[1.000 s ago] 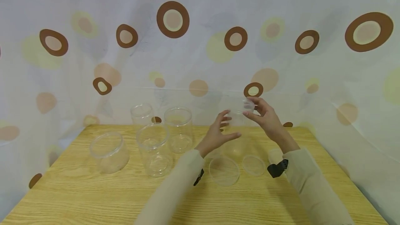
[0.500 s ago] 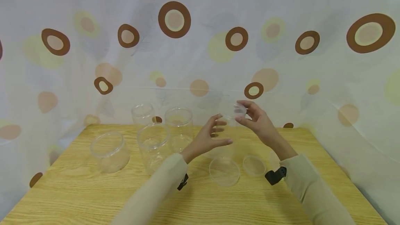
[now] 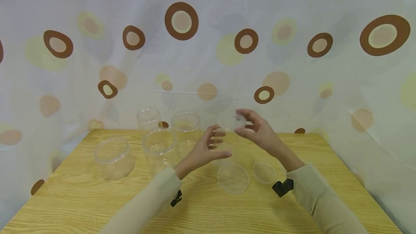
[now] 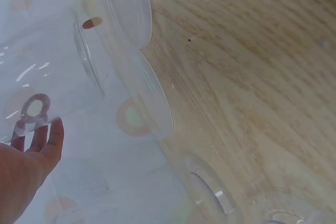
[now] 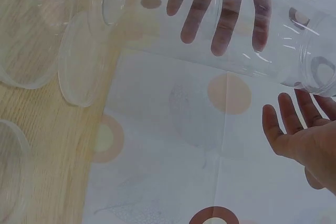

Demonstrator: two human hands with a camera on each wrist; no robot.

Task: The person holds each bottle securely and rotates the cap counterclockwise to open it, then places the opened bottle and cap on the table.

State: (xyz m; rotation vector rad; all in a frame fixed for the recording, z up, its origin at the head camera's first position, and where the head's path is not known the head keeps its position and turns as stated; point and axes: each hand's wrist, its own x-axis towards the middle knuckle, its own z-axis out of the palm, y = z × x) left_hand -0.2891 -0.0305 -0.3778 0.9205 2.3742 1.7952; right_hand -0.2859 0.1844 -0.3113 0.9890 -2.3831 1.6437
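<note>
A tall clear jar (image 3: 226, 140) is held upright above the table between both hands. My left hand (image 3: 205, 149) holds its body, thumb on the near side and fingers spread behind, seen through the clear wall in the right wrist view. My right hand (image 3: 260, 129) grips the jar around its top rim, thumb in front and fingers behind. In the left wrist view, the jar body (image 4: 52, 72) lies across the left hand's fingers (image 4: 52, 140). Below the jar, a round clear disc (image 3: 233, 179) and a smaller clear disc (image 3: 264, 173) lie flat on the wood.
Left of the hands stand a short wide clear jar (image 3: 112, 160), a taller jar (image 3: 159, 147) partly behind the left arm, another jar (image 3: 186, 124) and a narrow jar (image 3: 148, 118) at the back. A patterned curtain (image 3: 208, 64) hangs behind the wooden table (image 3: 247, 212).
Both hands have carried the clear jar to the left and slightly down. The left forearm now covers more of the standing jars. The discs and other jars have stayed in place.
</note>
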